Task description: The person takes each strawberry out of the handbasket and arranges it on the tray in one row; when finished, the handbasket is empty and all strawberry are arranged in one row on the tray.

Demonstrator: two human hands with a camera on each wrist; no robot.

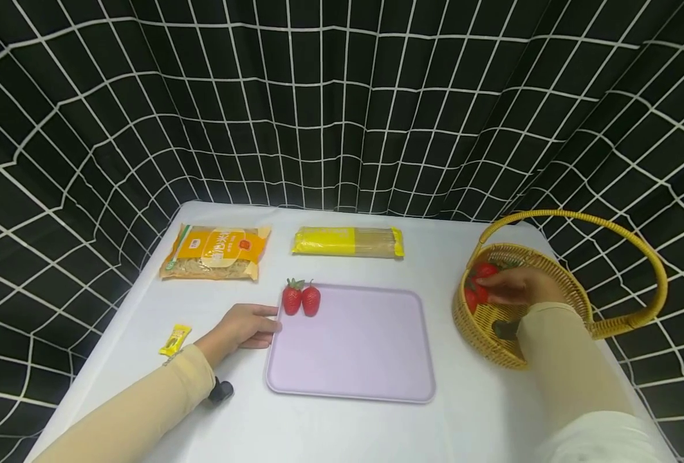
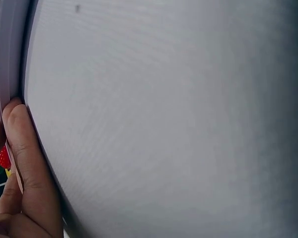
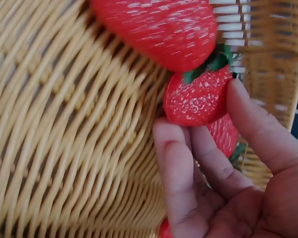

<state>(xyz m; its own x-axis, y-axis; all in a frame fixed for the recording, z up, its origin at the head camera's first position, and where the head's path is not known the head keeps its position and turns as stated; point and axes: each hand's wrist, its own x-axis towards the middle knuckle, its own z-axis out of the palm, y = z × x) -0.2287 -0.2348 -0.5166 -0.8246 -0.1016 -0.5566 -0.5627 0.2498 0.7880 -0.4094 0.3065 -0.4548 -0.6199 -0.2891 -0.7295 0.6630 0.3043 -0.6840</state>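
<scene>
My left hand [image 1: 246, 326] is at the left edge of a pale purple tray [image 1: 353, 347]. In the left wrist view its fingers pinch the tray's rim [image 2: 10, 54]. Two red strawberries, one with a leafy top [image 1: 292, 299] and one beside it [image 1: 311, 301], lie in the tray's far left corner. My right hand [image 1: 518, 286] reaches inside a wicker basket [image 1: 495, 350]. There, thumb and fingertips pinch a strawberry [image 3: 198, 96] with a green cap. A larger-looking strawberry [image 3: 159, 29] lies right against it, and another [image 3: 222, 134] shows behind the fingers.
The basket's tall arched handle [image 1: 654, 270] leans out to the right. Behind the tray lies a yellow noodle packet [image 1: 347, 242]; an orange food bag [image 1: 215, 253] is at the back left. A small yellow wrapped packet [image 1: 175, 340] lies near my left forearm. Black gridded cloth [image 1: 330, 96] surrounds the white table.
</scene>
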